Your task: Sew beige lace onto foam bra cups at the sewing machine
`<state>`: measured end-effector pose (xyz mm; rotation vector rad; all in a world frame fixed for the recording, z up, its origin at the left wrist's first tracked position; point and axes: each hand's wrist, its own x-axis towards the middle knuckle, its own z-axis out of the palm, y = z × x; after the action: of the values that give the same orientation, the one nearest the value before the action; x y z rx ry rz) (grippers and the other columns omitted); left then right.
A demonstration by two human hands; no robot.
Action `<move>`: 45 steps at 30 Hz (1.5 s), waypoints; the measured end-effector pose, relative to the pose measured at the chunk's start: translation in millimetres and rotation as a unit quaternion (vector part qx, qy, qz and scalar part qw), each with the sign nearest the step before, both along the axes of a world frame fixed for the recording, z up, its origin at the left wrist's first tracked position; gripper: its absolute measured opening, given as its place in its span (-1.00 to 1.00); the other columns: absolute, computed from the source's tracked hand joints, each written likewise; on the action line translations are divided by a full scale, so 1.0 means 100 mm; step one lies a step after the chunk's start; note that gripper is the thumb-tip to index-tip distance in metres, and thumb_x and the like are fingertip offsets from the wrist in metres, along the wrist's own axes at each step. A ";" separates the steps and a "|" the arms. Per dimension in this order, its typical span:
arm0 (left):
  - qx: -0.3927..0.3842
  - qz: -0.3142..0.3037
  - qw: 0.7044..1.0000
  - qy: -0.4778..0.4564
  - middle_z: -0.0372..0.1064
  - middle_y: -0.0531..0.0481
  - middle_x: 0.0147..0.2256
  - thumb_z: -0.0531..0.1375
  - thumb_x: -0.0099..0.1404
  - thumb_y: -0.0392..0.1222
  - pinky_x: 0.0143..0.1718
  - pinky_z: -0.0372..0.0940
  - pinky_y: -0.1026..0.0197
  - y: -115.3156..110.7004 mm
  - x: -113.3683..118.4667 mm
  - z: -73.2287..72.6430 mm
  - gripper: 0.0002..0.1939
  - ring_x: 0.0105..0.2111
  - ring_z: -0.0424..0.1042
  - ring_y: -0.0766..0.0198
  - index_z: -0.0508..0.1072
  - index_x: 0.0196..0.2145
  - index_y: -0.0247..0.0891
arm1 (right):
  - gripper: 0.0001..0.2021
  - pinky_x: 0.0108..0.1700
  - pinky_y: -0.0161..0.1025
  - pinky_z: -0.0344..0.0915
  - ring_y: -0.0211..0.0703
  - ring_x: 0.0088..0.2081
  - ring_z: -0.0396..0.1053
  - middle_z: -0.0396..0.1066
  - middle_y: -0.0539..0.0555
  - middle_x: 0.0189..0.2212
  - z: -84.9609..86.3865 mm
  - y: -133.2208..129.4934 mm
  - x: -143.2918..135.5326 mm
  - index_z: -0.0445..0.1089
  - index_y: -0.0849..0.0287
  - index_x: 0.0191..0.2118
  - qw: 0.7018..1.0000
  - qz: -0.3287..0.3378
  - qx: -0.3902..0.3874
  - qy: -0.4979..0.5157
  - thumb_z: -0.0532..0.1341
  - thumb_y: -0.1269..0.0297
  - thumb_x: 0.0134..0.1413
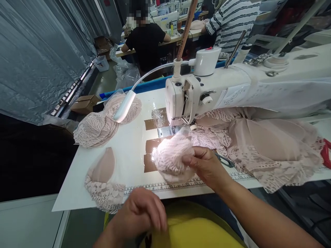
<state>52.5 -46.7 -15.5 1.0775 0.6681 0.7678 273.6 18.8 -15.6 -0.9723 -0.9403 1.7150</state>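
Note:
My right hand (207, 168) pinches the edge of a pale pink lace bra cup (173, 158) between thumb and fingers, below the sewing machine's needle area. The lamp lights this lace brightly, and its far edge lies close to the machine head (178, 100). Nearer my body, my left hand (142, 210) hovers over the table's front edge with its fingers curled down; what they hold, if anything, is hidden. Left of it, a single cup piece (104, 168) with a lace lower part lies flat on the table, apart from my hand.
Stacked lace cups (95, 129) sit at the table's back left, beneath a gooseneck lamp (125, 106). More sewn lace (274, 148) is heaped right of the needle, beside dark thread snips (224, 160). A ruler strip (160, 187) runs along the front. Two people sit working beyond the machine.

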 end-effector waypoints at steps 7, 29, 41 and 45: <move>0.121 0.115 0.956 0.243 0.28 -0.14 0.11 0.38 0.02 -0.24 0.11 0.19 0.09 0.24 -0.04 0.18 -0.16 0.10 0.27 -0.02 0.18 0.23 -0.14 | -0.83 -0.39 -0.35 0.22 -0.27 -0.43 0.30 0.40 -0.02 -0.47 0.04 -0.12 -0.13 0.44 0.22 -0.41 0.954 0.202 0.160 -0.152 0.29 0.20 0.00; 0.243 0.051 0.904 0.348 0.37 0.03 -0.38 0.16 0.27 -0.17 -0.32 0.20 0.31 0.34 0.06 0.22 -0.87 -0.39 0.32 0.30 0.42 -0.24 -0.24 | -0.73 -0.50 -0.33 0.11 -0.29 -0.53 0.20 0.31 -0.02 -0.58 -0.06 -0.23 -0.20 0.23 0.18 -0.59 0.943 0.090 0.181 -0.266 0.19 0.21 0.04; 0.209 0.018 0.927 0.311 0.29 0.02 -0.47 0.02 0.37 -0.14 -0.40 0.13 0.29 0.42 0.13 0.14 -0.75 -0.46 0.23 0.33 0.42 -0.34 -0.31 | -0.83 -0.35 -0.34 0.23 -0.26 -0.39 0.31 0.42 0.01 -0.40 0.04 -0.05 0.00 0.44 0.20 -0.28 0.931 0.157 0.209 -0.254 0.27 0.22 0.03; 0.217 -0.032 0.929 0.297 0.31 0.03 -0.40 0.12 0.27 -0.19 -0.40 0.15 0.29 0.42 0.14 0.15 -0.89 -0.43 0.24 0.32 0.36 -0.30 -0.29 | -0.82 -0.44 -0.36 0.13 -0.31 -0.48 0.22 0.32 -0.03 -0.53 0.07 -0.06 -0.05 0.37 0.22 -0.45 0.934 0.151 0.203 -0.254 0.19 0.24 0.10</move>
<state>66.9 -4.7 -0.2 1.7647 0.9919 0.5360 268.3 13.1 -9.1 -1.0441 -1.7838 1.4333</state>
